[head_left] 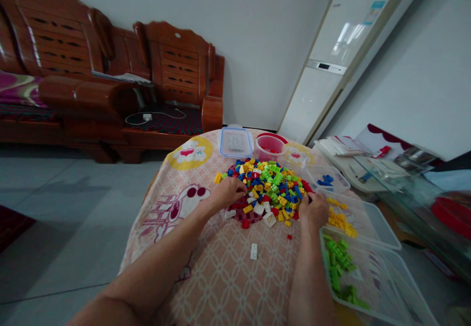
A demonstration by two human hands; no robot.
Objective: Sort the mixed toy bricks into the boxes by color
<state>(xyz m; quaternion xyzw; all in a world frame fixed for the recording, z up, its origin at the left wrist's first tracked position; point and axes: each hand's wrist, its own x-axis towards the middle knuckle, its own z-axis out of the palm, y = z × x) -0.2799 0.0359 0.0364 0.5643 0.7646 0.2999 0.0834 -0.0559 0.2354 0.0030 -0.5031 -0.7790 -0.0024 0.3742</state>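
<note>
A heap of mixed toy building bricks [270, 186] in yellow, green, blue, red and white lies on the cloth-covered table. At the heap's left edge is my left hand [228, 192], its fingers curled together on the bricks; whatever is between them is hidden. My right hand [314, 211] is closed at the right edge, beside the yellow-brick container, with a small dark piece just showing at its fingertips. One white brick [253, 251] and a tiny red piece [289, 237] lie apart in front of the heap.
Clear containers on the right hold green bricks [338, 262], yellow bricks [340, 218] and blue bricks [326, 180]. Behind the heap stand a round tub [270, 144] with red pieces and a blue-rimmed box [236, 142]. A glass-topped stand [386, 179] adjoins at right.
</note>
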